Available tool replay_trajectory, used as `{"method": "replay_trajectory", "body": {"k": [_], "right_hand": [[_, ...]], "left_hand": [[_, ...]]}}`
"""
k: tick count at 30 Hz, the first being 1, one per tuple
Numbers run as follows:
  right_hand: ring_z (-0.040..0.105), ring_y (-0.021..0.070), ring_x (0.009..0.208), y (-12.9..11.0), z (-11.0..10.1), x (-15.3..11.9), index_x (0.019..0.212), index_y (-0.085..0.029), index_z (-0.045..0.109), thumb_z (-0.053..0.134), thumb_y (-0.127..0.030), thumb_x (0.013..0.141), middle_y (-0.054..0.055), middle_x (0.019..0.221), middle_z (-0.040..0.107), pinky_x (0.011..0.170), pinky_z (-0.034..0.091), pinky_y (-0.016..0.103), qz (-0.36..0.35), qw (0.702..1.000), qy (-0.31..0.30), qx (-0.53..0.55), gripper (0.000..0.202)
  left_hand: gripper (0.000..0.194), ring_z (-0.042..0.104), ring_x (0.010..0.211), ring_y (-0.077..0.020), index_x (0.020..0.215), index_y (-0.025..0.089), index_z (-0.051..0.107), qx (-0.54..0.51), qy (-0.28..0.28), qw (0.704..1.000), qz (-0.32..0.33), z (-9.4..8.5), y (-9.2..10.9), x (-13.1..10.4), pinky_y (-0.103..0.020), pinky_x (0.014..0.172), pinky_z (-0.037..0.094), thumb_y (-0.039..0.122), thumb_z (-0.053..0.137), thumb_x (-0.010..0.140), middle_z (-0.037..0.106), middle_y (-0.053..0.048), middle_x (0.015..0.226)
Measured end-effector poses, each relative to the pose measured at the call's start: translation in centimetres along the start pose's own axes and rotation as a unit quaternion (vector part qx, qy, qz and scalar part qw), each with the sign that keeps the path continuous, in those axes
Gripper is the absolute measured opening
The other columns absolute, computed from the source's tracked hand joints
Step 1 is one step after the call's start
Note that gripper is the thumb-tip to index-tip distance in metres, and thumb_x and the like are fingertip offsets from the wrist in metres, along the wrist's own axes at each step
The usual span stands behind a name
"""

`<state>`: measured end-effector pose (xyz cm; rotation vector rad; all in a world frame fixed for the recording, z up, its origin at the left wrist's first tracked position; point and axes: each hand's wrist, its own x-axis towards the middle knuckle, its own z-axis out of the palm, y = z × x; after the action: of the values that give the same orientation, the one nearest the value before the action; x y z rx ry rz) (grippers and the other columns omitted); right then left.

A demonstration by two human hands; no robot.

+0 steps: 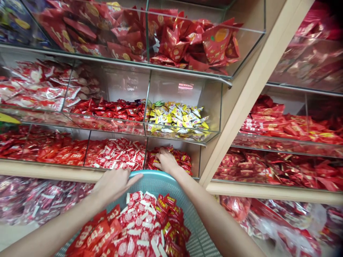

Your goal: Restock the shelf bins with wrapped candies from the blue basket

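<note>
Nearest, at six o'clock, a teal mesh basket (197, 226) of wrapped candies (144, 221), clamped at its eleven-o'clock rim (146, 172) by the left hand (115, 181). Past its one o'clock, red-wrapped sweets (185, 163) under the right hand (166, 160), grip unclear. Possible tipping and spilling from one-handed support.

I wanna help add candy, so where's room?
In the basket, between the piled packets and its right rim, and near the far rim. Above the yellow candies, under the next shelf, you might reach in. The basket's middle is crowded.
</note>
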<state>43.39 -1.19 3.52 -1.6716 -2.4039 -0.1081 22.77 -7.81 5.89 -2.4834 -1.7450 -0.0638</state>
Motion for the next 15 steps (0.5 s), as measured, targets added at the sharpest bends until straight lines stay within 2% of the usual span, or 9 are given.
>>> {"method": "replay_trajectory", "body": {"k": [5, 10, 15], "right_hand": [[0.049, 0.0179, 0.099, 0.4, 0.8, 0.1, 0.099, -0.018, 0.064, 0.054, -0.033, 0.086, 0.008, 0.107, 0.054, 0.083, 0.039, 0.027, -0.002, 0.998, 0.046, 0.04, 0.022], [0.048, 0.023, 0.103, 0.4, 1.2, 0.2, 0.101, -0.019, 0.066, 0.058, -0.049, 0.08, 0.011, 0.109, 0.053, 0.086, 0.039, 0.032, 0.027, 0.999, 0.017, 0.038, 0.038], [0.046, 0.0242, 0.106, 0.4, 1.1, 0.2, 0.096, -0.02, 0.069, 0.051, -0.052, 0.084, 0.012, 0.111, 0.052, 0.088, 0.038, 0.034, 0.018, 0.999, -0.003, 0.035, 0.039]], "left_hand": [[0.072, 0.066, 0.07, -0.0327, 0.077, 0.014, 0.063, 0.011, 0.005, 1.0, 0.003, -0.2, 0.1, -0.1, -0.041, 0.063, 0.046, 0.064, 0.012, 0.085, 0.068, -0.016, 0.069], [0.072, 0.066, 0.07, -0.0312, 0.076, 0.015, 0.062, 0.013, 0.005, 1.0, 0.003, -0.2, 0.0, -0.1, -0.04, 0.064, 0.046, 0.065, 0.01, 0.084, 0.068, -0.015, 0.068], [0.073, 0.065, 0.069, -0.0311, 0.077, 0.014, 0.063, 0.004, 0.003, 1.0, -0.004, -0.3, 0.1, -0.2, -0.04, 0.065, 0.046, 0.065, 0.011, 0.084, 0.067, -0.016, 0.068]]}}
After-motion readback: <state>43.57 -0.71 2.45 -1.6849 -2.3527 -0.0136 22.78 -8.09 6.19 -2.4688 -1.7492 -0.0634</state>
